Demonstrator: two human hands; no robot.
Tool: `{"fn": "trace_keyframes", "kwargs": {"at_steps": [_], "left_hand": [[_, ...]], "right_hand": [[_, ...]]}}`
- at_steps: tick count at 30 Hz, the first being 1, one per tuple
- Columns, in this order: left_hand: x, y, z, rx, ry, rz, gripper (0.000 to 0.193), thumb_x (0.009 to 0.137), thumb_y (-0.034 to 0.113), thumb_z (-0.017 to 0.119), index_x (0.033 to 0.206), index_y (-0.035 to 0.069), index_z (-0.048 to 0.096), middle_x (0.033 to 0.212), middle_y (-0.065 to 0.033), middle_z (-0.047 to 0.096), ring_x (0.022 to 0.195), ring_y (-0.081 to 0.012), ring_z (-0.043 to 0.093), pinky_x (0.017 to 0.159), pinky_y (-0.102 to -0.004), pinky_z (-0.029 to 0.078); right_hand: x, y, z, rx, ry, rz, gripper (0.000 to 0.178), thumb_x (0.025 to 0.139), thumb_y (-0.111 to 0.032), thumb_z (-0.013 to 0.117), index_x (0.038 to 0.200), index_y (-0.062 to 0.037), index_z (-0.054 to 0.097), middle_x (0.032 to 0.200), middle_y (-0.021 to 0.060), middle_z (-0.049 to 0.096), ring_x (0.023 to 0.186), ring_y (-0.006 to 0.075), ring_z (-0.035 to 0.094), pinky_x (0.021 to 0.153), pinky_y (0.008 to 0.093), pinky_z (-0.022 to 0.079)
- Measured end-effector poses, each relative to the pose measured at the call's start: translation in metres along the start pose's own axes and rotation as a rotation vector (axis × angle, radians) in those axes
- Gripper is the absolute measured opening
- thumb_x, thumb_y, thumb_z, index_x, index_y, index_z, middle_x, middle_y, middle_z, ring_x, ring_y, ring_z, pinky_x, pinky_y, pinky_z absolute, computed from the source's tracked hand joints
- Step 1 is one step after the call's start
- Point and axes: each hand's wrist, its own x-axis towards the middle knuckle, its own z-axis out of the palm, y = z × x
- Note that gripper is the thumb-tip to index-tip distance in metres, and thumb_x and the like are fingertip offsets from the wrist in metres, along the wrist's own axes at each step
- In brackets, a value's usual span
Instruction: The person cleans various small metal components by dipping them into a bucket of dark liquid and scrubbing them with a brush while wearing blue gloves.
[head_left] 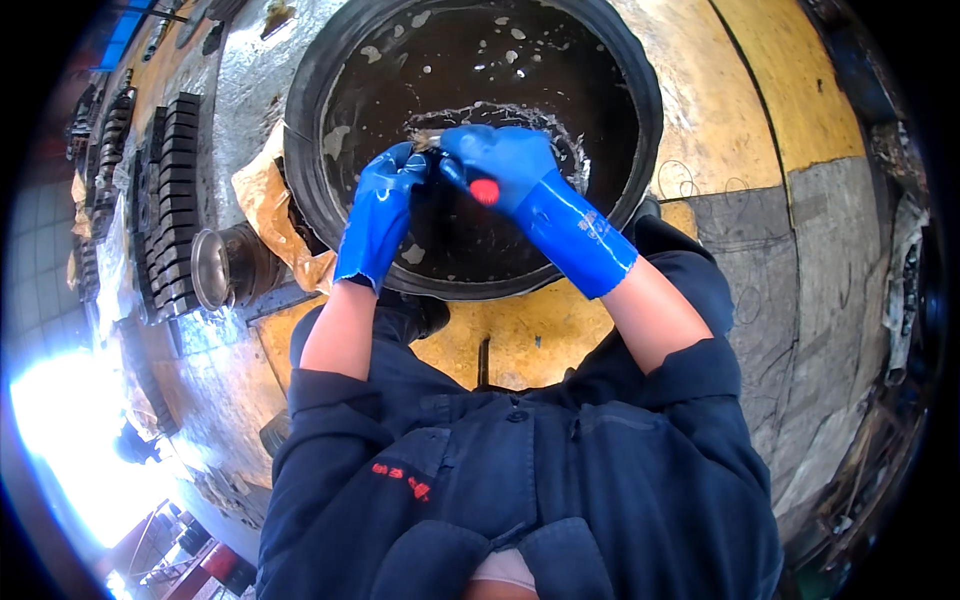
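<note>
Both hands wear long blue rubber gloves and meet over a big round black tub point(305, 200) of dark liquid. My right hand point(505, 165) is closed round a brush; its red handle end point(484, 191) sticks out below the fist, and a pale brownish tip point(426, 138) shows between the hands. My left hand point(390, 175) is closed on a small dark part point(434, 165), mostly hidden by the fingers and the shadow. The brush tip is at or close against that part. Ripples and pale foam point(485, 108) ring the liquid around the hands.
Left of the tub lie crumpled brown paper point(262, 195) and a metal cylinder point(225, 268). Beyond stand rows of dark ribbed metal parts point(175, 200). Yellow boards and a grey mat point(745, 270) cover the floor at right. More parts line the far right edge.
</note>
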Motion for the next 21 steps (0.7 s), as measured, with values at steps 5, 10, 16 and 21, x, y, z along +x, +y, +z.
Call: {"fn": "trace_keyframes", "kwargs": {"at_steps": [5, 10, 16, 21], "left_hand": [[-0.007, 0.021, 0.015, 0.013, 0.062, -0.018, 0.041, 0.108, 0.027, 0.076, 0.136, -0.003, 0.076, 0.117, -0.009, 0.082, 0.103, -0.0152, 0.075, 0.093, -0.0314, 0.059], [-0.001, 0.011, 0.011, 0.017, 0.073, 0.049, 0.044, 0.108, 0.031, 0.077, 0.136, -0.003, 0.076, 0.116, -0.0088, 0.082, 0.103, -0.0157, 0.076, 0.095, -0.0317, 0.059], [-0.004, 0.019, 0.024, 0.12, 0.085, 0.07, 0.042, 0.109, 0.031, 0.076, 0.137, -0.001, 0.077, 0.114, -0.0069, 0.081, 0.101, -0.0155, 0.073, 0.094, -0.0306, 0.057], [-0.007, 0.017, 0.023, 0.159, 0.149, 0.142, 0.041, 0.108, 0.029, 0.077, 0.136, -0.001, 0.078, 0.115, -0.0056, 0.08, 0.106, -0.0155, 0.07, 0.101, -0.0311, 0.054]], "right_hand": [[-0.011, 0.019, 0.001, 0.219, -0.11, 0.38, 0.023, 0.106, -0.045, 0.069, 0.111, -0.0247, 0.079, 0.105, 0.0073, 0.081, 0.101, 0.0374, 0.077, 0.086, 0.0487, 0.063], [-0.012, 0.01, 0.002, 0.384, 0.277, 0.146, 0.023, 0.103, -0.044, 0.073, 0.112, -0.0238, 0.08, 0.104, 0.0082, 0.081, 0.101, 0.0377, 0.077, 0.087, 0.048, 0.062], [-0.008, 0.017, 0.008, 0.535, 0.001, 0.625, 0.033, 0.1, -0.046, 0.074, 0.106, -0.0149, 0.083, 0.102, 0.0114, 0.083, 0.096, 0.0327, 0.079, 0.085, 0.0432, 0.062], [-0.017, 0.024, -0.001, 0.856, -0.129, 0.823, 0.049, 0.097, -0.052, 0.071, 0.102, -0.005, 0.083, 0.091, 0.0129, 0.081, 0.086, 0.0261, 0.077, 0.083, 0.0402, 0.058]]}}
